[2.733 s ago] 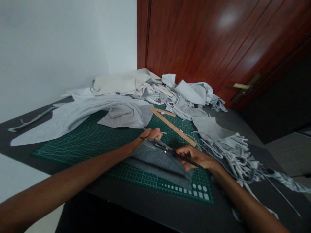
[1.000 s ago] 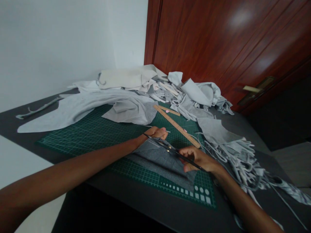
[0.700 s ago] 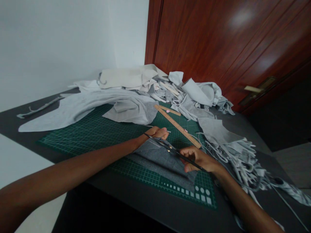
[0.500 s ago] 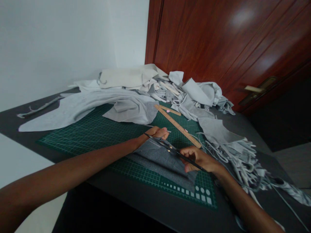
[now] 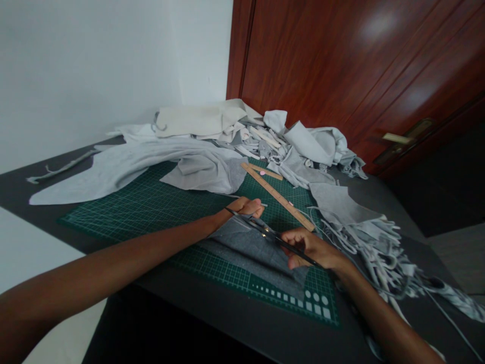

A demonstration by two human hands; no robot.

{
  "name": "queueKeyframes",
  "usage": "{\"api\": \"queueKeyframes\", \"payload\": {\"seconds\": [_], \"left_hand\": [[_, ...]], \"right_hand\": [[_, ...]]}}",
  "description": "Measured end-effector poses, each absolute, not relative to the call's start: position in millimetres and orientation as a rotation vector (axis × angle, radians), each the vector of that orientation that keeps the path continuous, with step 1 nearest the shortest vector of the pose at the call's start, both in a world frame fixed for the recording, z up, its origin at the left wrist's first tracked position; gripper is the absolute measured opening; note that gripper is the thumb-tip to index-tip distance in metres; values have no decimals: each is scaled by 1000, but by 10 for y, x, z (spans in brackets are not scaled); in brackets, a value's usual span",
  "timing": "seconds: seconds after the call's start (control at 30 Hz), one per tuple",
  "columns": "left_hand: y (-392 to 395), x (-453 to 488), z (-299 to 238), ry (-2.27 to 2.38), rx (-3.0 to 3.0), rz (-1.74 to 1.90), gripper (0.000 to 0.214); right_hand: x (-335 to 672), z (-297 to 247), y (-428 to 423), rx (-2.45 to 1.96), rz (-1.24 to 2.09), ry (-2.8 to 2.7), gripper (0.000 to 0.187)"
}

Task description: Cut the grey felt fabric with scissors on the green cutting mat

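My right hand [image 5: 308,246] is closed round the handles of a pair of dark scissors [image 5: 265,232], whose blades point left across the upper edge of a dark grey cloth [image 5: 253,253]. Just beyond the blade tips, my left hand [image 5: 244,206] is closed on the far edge of that cloth; a thin pale strip end pokes out by its fingers. Most of the cloth hangs down over the near part of a green cutting mat [image 5: 223,270]. My left fingers are partly hidden by the hand itself.
A wooden ruler [image 5: 278,197] lies slanted on the mat, with a shorter wooden piece [image 5: 267,173] by its top end. Light grey fabric [image 5: 125,164] stretches along the left. Scraps [image 5: 273,144] pile at the back, and cut strips [image 5: 382,258] heap at the right of the dark table [image 5: 212,311].
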State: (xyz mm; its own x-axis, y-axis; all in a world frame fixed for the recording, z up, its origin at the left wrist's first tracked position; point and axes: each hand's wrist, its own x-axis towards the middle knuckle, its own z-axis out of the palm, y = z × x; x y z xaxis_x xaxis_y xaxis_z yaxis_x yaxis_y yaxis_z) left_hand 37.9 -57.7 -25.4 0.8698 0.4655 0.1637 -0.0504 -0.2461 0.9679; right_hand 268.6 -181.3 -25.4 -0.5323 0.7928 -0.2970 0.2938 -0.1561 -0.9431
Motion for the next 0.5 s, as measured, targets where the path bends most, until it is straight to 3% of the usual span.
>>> {"api": "queueKeyframes", "payload": {"seconds": [0.5], "left_hand": [[-601, 380, -253, 303, 1741, 516, 66]], "right_hand": [[2650, -232, -1813, -1254, 1707, -1750, 57]]}}
